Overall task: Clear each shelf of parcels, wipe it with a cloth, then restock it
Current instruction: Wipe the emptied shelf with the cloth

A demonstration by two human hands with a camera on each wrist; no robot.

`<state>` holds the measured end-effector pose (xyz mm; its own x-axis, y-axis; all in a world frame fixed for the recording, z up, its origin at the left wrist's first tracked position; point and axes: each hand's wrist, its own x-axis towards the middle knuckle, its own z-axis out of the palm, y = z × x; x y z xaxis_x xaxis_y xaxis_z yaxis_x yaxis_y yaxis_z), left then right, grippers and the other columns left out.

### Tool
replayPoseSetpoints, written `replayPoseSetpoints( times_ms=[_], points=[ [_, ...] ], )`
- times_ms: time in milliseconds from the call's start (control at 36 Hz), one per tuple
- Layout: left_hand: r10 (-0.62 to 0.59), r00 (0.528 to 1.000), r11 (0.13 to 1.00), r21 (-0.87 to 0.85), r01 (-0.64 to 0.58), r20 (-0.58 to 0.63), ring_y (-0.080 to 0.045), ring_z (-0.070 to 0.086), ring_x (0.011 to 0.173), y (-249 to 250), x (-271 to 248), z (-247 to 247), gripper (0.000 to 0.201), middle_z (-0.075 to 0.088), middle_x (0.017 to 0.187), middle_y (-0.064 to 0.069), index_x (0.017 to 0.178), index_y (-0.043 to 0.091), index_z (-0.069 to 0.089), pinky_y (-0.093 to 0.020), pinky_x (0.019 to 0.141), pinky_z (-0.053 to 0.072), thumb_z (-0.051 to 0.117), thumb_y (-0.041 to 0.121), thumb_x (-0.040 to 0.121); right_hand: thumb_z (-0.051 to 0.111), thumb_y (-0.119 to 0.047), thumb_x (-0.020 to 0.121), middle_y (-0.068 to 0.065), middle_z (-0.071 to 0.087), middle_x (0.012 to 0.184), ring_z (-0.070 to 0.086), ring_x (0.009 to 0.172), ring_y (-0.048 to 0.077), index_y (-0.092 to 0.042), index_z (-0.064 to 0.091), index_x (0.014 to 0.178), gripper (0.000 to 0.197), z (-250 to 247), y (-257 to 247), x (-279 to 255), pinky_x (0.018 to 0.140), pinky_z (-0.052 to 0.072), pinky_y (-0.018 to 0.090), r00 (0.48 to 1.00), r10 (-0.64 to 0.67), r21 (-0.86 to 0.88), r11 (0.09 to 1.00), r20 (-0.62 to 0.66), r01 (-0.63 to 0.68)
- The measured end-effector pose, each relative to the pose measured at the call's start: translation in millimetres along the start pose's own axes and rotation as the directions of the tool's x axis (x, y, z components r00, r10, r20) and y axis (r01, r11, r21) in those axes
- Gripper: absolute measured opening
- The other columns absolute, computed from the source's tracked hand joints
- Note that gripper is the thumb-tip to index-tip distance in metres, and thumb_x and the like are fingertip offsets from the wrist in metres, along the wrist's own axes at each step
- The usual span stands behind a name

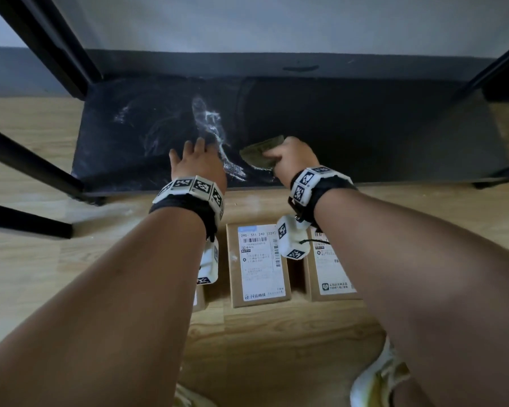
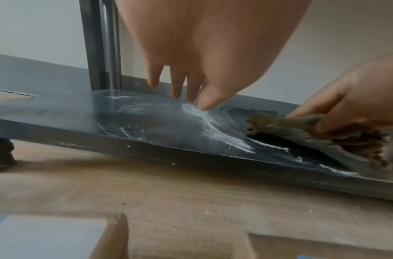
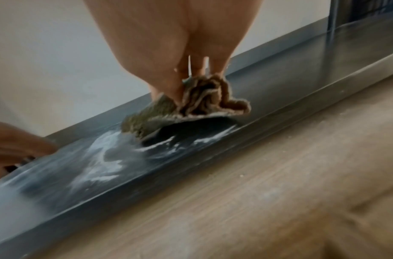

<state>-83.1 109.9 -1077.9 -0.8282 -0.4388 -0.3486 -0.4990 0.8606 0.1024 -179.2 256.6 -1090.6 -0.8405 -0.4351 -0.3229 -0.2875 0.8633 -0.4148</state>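
Observation:
The lowest black shelf (image 1: 365,136) holds no parcels, and white dust (image 1: 212,124) streaks its left half. My right hand (image 1: 291,157) grips a bunched olive-brown cloth (image 1: 262,151) against the shelf near its front middle; the cloth (image 3: 191,108) sits just right of the dust (image 3: 102,157). My left hand (image 1: 194,160) has straight, spread fingers whose tips (image 2: 203,105) touch the dusty shelf (image 2: 146,126), left of the cloth (image 2: 301,128). Cardboard parcels (image 1: 259,262) (image 1: 332,268) with white labels lie on the wooden floor just in front of the shelf.
Black uprights of the rack (image 1: 56,45) (image 1: 497,69) stand at both sides, with a grey wall behind. A third parcel (image 1: 199,298) peeks out under my left wrist. My shoe (image 1: 376,377) is on the floor at the lower right.

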Motion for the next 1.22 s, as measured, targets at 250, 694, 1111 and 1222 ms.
replayPoseSetpoints(
  times_ms=[250, 694, 1111, 1222],
  points=[
    [0.01, 1.0, 1.0, 0.022, -0.011, 0.019, -0.026, 0.011, 0.145, -1, -8, 5, 0.057, 0.015, 0.158, -0.006, 0.147, 0.01, 0.027, -0.051, 0.117, 0.011, 0.039, 0.01, 0.091, 0.057, -0.015, 0.088, 0.013, 0.03, 0.143, 0.04, 0.126, 0.034, -0.021, 0.053, 0.135, 0.048, -14, 46, -13, 0.099, 0.046, 0.04, 0.922, 0.386, -0.208, 0.901, -0.018, -0.381],
    [-0.113, 0.993, 0.992, 0.046, 0.114, -0.025, -0.026, 0.023, 0.14, -58, -17, 12, 0.051, 0.03, 0.15, -0.008, 0.14, 0.01, 0.035, -0.049, 0.115, 0.018, 0.037, 0.009, 0.09, 0.056, -0.017, 0.091, 0.012, 0.041, 0.134, 0.05, 0.117, 0.033, 0.0, 0.053, 0.129, 0.042, 45, -73, 2, 0.099, 0.046, 0.039, 0.975, 0.213, 0.017, 0.977, 0.067, -0.215],
    [-0.168, 0.986, 0.985, -0.042, 0.168, 0.0, -0.026, 0.023, 0.141, -69, 2, 11, 0.056, 0.028, 0.152, -0.006, 0.145, 0.009, 0.03, -0.047, 0.115, 0.022, 0.045, 0.013, 0.091, 0.046, -0.012, 0.097, 0.015, 0.033, 0.149, 0.036, 0.135, 0.038, -0.014, 0.03, 0.147, 0.052, 12, -59, 51, 0.105, 0.036, 0.052, 0.923, 0.383, -0.263, 0.888, -0.03, -0.377],
    [-0.185, 0.983, 0.981, -0.056, 0.184, -0.013, -0.026, 0.029, 0.138, -76, 7, 14, 0.056, 0.033, 0.15, -0.006, 0.144, 0.01, 0.032, -0.045, 0.112, 0.027, 0.051, 0.02, 0.091, 0.054, -0.013, 0.095, 0.015, 0.038, 0.143, 0.04, 0.131, 0.034, -0.001, 0.041, 0.136, 0.045, 21, -77, 51, 0.107, 0.036, 0.039, 0.946, 0.322, -0.183, 0.928, -0.04, -0.323]
  ],
)
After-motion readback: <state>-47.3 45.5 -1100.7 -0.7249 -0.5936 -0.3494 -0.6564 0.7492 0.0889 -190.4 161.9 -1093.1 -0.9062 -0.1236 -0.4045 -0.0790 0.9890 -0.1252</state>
